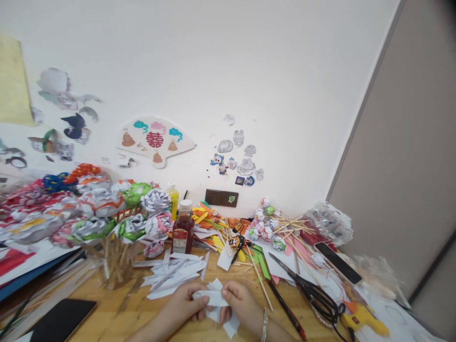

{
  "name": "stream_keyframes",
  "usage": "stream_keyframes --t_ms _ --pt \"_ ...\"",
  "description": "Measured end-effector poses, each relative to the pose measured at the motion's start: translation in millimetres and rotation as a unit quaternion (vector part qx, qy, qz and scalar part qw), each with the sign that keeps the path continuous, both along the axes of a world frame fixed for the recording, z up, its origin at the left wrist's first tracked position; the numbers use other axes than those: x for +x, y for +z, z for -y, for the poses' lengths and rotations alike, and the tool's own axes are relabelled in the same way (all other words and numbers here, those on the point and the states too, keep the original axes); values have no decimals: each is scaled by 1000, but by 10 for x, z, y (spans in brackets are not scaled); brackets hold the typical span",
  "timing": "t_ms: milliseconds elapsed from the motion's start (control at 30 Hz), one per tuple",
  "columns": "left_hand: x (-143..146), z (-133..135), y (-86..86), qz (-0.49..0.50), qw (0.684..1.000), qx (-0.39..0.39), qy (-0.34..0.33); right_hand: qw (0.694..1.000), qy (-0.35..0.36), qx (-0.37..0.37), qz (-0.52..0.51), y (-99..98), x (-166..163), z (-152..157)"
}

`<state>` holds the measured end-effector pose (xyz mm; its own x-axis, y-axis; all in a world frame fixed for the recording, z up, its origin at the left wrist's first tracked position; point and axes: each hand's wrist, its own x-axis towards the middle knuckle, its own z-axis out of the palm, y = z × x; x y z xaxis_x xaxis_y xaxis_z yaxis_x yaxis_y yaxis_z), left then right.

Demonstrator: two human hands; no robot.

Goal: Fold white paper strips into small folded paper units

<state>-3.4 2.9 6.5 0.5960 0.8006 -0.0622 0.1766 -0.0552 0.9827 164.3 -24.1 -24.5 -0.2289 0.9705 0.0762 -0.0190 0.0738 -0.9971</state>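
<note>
A folded piece of white paper [209, 298] is pinched between my left hand [188, 301] and my right hand [242, 304], just above the wooden table. Both thumbs press on its face, and the fingers curl behind it, partly hidden. More white paper [231, 327] shows below and behind my hands; I cannot tell whether it is joined to the held piece. Beyond my left hand lies a loose pile of white paper strips [178, 273]. To the right of my right hand are a black and red pen [287, 308] and a wooden stick [259, 280].
Paper flowers on sticks [103, 202] crowd the left, with a dark red bottle [183, 228] beside them. Large black scissors [309, 289], a yellow glue gun [366, 318] and a phone [338, 262] lie at right. A black flat tablet-like object [62, 320] sits front left.
</note>
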Motion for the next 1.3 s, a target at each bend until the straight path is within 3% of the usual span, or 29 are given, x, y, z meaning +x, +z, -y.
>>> stream_keyframes --t_ms 300,733,1300 --pt "6 5 -17 -2 1000 28 -7 999 -15 26 41 9 -24 14" --pt "16 11 -17 2 1000 -10 -5 995 -8 48 84 39 -17 41" --pt "-43 -18 -14 80 994 -69 -1 998 -24 52 8 67 -31 50"
